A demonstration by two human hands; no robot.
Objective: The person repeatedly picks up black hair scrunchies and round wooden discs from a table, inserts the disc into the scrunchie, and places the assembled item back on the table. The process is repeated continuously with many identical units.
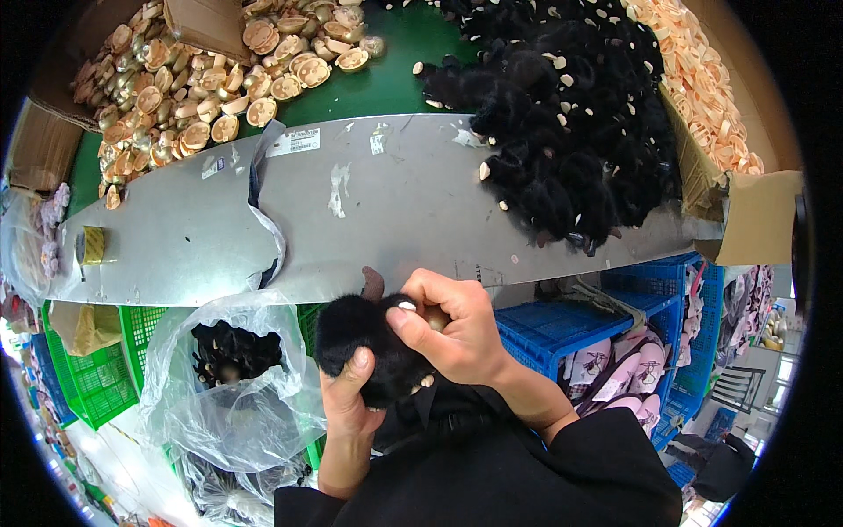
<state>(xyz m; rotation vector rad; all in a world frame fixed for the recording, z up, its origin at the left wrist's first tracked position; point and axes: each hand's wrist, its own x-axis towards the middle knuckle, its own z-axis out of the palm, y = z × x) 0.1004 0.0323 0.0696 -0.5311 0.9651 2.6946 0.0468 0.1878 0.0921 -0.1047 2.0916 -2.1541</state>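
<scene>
A round black plush piece with a brown horn-like tip on top is held up in front of my body, just off the near edge of the metal table. My left hand grips it from below, thumb pressed into the fur. At its right side my right hand is closed, thumb and bent fingers pinching the fur beside a small cream-coloured tab. Something pale gold and rounded shows partly behind the right fingers; its kind is hidden. Another small cream tab sticks out low on the plush.
Beyond the metal table lie a heap of black plush pieces and a pile of peach-and-gold half shells. A carton of peach plastic parts stands far right. Below are a plastic bag, green crates and blue crates.
</scene>
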